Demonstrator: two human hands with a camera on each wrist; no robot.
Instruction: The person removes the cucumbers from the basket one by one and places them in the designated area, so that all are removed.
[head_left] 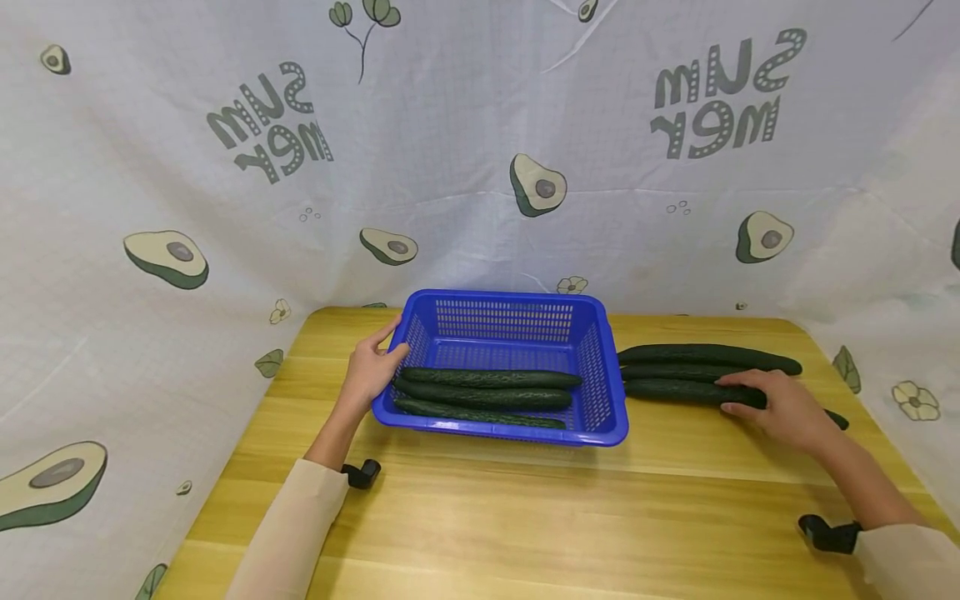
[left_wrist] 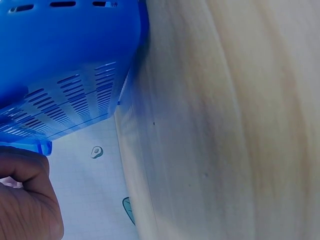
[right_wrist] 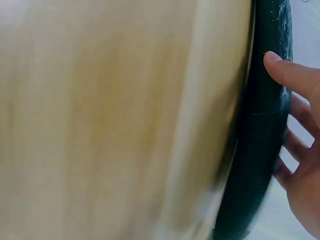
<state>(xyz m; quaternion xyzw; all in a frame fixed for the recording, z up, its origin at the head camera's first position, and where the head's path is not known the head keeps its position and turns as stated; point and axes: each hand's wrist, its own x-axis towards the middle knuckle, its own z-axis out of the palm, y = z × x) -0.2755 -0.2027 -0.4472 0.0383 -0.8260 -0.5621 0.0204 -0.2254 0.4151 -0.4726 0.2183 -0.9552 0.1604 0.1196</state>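
Observation:
A blue plastic basket (head_left: 510, 432) with slotted walls stands in the middle of the table, three dark green cucumbers (head_left: 487, 398) lying lengthwise along its front side. My left hand (head_left: 369, 371) grips the basket's left rim, thumb over the inner side; in the left wrist view the hand shows beside the slotted wall (left_wrist: 65, 95). To the right of the basket lie more cucumbers (head_left: 712, 357) side by side. Around the front one (head_left: 675, 390) my right hand (head_left: 787, 408) has its thumb on the near side and its fingers on the far side, as the right wrist view shows.
The wooden table (head_left: 525, 517) runs back to a hanging white cloth (head_left: 465, 167) printed with avocados and lettering. This cloth also closes off the left and right sides. A black wrist device (head_left: 828, 533) sits on the right wrist, another (head_left: 362, 474) on the left.

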